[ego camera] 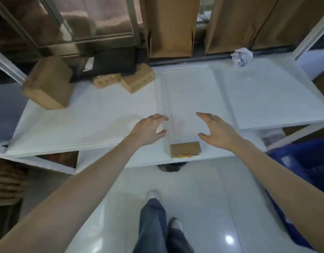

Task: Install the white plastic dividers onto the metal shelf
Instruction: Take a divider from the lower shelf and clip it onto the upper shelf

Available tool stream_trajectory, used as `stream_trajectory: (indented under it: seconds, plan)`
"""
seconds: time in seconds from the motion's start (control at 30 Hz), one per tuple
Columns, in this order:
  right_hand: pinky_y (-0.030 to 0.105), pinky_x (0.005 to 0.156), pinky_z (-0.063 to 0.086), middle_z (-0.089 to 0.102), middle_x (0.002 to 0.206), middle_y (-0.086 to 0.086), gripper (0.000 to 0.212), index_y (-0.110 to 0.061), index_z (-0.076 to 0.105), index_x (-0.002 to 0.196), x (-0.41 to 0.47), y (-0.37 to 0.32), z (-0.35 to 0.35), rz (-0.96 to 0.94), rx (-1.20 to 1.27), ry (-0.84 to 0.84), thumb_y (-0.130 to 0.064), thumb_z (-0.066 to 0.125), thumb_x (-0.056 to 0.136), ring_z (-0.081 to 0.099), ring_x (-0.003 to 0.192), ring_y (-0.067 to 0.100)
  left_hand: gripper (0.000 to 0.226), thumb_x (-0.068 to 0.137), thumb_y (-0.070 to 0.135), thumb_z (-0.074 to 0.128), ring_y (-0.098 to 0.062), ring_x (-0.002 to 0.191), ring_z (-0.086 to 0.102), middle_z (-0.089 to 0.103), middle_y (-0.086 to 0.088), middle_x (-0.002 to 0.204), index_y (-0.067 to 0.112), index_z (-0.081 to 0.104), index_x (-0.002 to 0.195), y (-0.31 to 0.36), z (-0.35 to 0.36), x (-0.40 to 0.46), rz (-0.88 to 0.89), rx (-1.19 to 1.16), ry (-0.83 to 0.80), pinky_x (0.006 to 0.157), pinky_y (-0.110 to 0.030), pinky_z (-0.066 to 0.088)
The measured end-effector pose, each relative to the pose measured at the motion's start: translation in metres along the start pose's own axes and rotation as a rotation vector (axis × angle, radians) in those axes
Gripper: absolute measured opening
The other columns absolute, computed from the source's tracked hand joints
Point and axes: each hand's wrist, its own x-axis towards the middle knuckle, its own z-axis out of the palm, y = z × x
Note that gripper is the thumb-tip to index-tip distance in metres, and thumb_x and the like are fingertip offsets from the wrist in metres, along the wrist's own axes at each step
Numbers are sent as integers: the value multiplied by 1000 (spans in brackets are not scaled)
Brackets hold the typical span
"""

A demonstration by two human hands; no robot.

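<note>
White plastic dividers lie flat across the metal shelf (pixel 39 161): a left panel (pixel 84 123), a middle panel (pixel 185 95) and a right panel (pixel 267 94) that overlaps it. My left hand (pixel 148 130) and my right hand (pixel 216 130) hover over the front of the middle panel, a hand's width apart. Both are open, with fingers spread and curled, and hold nothing. A small flat cardboard box (pixel 185 148) sits at the shelf's front edge just below and between my hands.
A tilted cardboard box (pixel 48 83) and two small printed boxes (pixel 137 79) lie at the back left. Crumpled white paper (pixel 242 56) rests at the back right. Tall cardboard sheets (pixel 170 26) lean behind the shelf. A blue bin (pixel 303 161) stands at right. Glossy floor below.
</note>
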Motion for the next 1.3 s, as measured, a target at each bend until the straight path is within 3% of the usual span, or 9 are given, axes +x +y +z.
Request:
stream_trajectory:
  seconds: [0.2,0.33,0.5,0.7,0.87,0.97,1.07,1.17,1.3]
  plan:
    - [36,107,32,21,157,0,73,-23,13,148,19,8,49,62,-36,-107,-24,52,85,27,140,22,75,87,40,59,-21,142,24,17,-4,157,20,20,148,-24,57,16,24,207,-210,112,-36,27]
    - [38,110,30,20,157,2,73,-23,14,148,27,16,66,76,-17,-97,-24,51,85,26,140,23,84,84,38,62,-21,145,12,6,-6,159,21,11,149,-27,85,29,91,360,-246,115,-39,19]
    - [42,111,30,21,157,2,74,-22,16,147,31,27,73,79,-30,-99,-26,54,84,26,141,23,68,88,19,56,-23,139,29,15,-6,157,21,22,147,-23,94,39,118,424,-221,107,-36,29]
    - [46,114,25,20,157,4,73,-22,16,147,35,35,68,73,-66,-106,-27,55,85,24,142,25,58,88,16,52,-29,120,51,33,-9,149,19,33,143,-16,60,37,145,523,-251,91,-40,43]
    - [50,116,18,21,156,5,71,-22,20,146,38,32,46,32,-160,-19,-31,56,85,18,144,24,42,68,9,58,-28,95,70,70,-11,114,13,69,108,-16,33,30,325,424,137,57,-34,58]
    - [48,110,26,25,155,7,66,-22,23,145,37,26,20,25,-220,97,-29,53,87,23,141,28,39,76,17,42,-23,94,71,74,-3,106,19,73,100,-3,6,32,333,387,332,61,-31,58]
    - [46,106,33,33,151,12,54,-20,31,143,33,16,-15,9,-167,262,-20,46,92,32,135,33,31,83,10,52,-23,95,71,74,-1,107,20,72,104,20,-31,31,351,345,424,65,-34,58]
    - [45,101,38,55,135,17,39,-14,52,131,23,2,-57,-58,-103,481,-9,39,95,53,117,39,33,83,2,56,-26,86,73,75,0,102,20,70,105,44,-70,28,361,322,554,53,-36,58]
    - [41,67,42,68,99,24,28,-9,62,113,4,-18,-113,-92,-156,705,-14,42,95,59,89,45,26,90,17,49,-21,87,71,74,3,100,20,69,106,84,-129,13,364,185,774,58,-37,56]
